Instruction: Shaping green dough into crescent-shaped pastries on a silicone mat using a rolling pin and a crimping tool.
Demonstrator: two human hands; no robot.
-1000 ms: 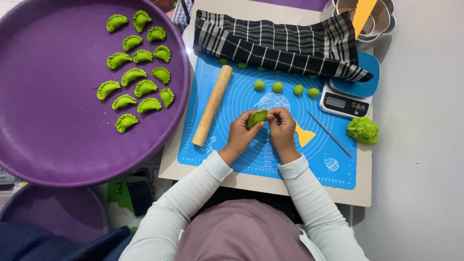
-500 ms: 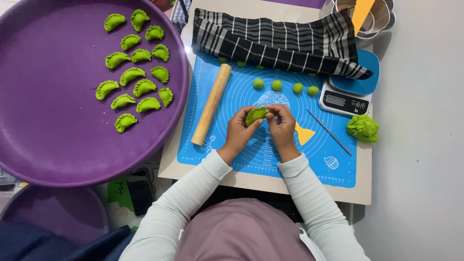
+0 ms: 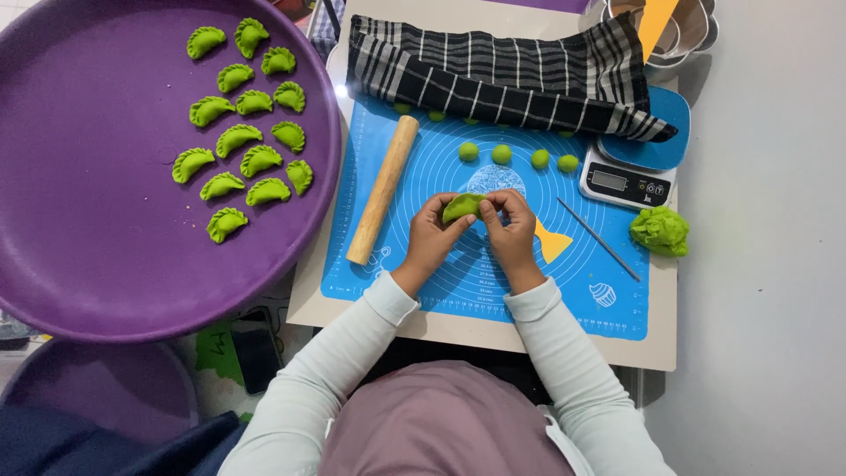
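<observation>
Both my hands pinch one folded green dumpling above a blue silicone baking mat. My left hand holds its left end and underside. My right hand grips its right edge with fingertips together. A wooden rolling pin lies on the mat just left of my left hand. Several small green dough balls sit in a row on the mat beyond my hands.
A large purple tray at the left carries several finished green dumplings. A black checked cloth lies across the mat's far edge. At the right are a small kitchen scale, a thin stick, a yellow scraper and a green dough lump.
My hands stay in place and keep working along the dumpling's edge; the dumpling has turned slightly between my fingers. Nothing else has moved.
</observation>
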